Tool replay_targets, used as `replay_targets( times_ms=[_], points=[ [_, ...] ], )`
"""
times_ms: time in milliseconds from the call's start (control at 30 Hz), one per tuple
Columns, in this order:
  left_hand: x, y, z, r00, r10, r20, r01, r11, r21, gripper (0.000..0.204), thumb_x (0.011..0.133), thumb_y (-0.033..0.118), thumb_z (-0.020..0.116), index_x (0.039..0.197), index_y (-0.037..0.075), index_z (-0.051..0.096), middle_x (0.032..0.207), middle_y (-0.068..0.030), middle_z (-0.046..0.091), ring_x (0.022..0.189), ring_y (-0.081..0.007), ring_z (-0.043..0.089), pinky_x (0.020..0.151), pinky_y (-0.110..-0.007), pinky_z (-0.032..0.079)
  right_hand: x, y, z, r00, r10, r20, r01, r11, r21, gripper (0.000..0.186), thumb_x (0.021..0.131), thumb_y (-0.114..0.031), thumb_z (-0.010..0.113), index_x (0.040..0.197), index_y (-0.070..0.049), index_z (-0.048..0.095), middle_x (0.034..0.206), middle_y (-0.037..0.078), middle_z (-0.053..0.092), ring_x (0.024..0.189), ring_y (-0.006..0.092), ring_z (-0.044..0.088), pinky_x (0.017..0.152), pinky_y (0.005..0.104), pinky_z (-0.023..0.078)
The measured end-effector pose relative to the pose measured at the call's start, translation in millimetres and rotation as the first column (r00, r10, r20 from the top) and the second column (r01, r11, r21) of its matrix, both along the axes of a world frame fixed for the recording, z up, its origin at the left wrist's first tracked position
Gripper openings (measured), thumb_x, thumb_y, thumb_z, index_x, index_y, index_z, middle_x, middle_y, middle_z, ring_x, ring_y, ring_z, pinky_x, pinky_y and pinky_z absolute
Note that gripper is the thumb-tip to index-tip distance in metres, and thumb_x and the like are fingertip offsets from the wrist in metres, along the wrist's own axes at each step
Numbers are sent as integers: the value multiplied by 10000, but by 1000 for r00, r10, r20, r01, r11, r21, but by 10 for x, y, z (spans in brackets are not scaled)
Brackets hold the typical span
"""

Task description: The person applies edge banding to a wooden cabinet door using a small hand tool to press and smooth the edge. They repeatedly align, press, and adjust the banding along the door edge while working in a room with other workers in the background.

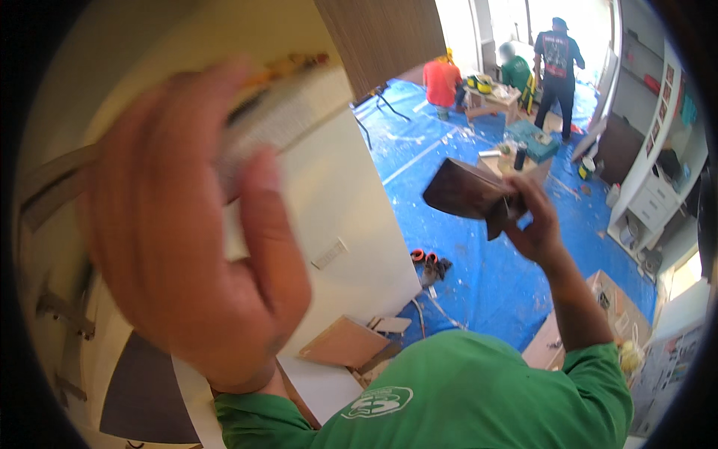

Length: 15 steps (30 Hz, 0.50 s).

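Observation:
My left hand [191, 224] is raised large and slightly blurred at the left. Its fingers stretch upward with the thumb apart, and nothing shows in its grip. Behind the fingertips lies the greyish top edge [299, 112] of a white panel; whether the hand touches it I cannot tell. Out to the right, my right hand [535, 224] is closed on a folded dark brown sheet [464, 191], stiff-looking, its near end bent downward. The thumb and fingers pinch its right end. What the sheet is made of cannot be made out.
Blue sheeting [486, 284] covers the floor. Boards [348, 340] lean at the white panel's foot, near shoes [434, 269]. Three people work at the back around a small wooden table [497, 101]. White shelving [651, 202] lines the right side. Orange-yellow tools [288, 67] lie on the ledge.

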State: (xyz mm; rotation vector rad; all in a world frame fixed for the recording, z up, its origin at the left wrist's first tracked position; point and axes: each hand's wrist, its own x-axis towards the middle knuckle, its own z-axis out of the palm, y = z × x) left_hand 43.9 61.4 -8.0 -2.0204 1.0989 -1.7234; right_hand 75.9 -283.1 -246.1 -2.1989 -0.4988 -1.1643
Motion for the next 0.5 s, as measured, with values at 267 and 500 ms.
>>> replay_targets(
  times_ms=[267,500],
  points=[
    [173,-63,-115,930,-306,-203,263,941,-212,343,1088,168,472,1341,-20,607,1292,-171,665,1133,-258,677,891,-309,564,122,85,801,913,29,407,37,987,-154,622,720,126,758,1306,-40,633,1140,140,628,1012,311,665,856,375,559],
    [-214,179,-313,973,-29,229,45,997,-65,456,1071,342,459,1291,-24,619,1222,-184,646,1038,-311,667,884,-381,551,386,298,1057,793,91,602,-54,995,-78,602,679,153,743,1234,-78,704,1112,93,583,915,227,622,772,321,539]
  ],
)
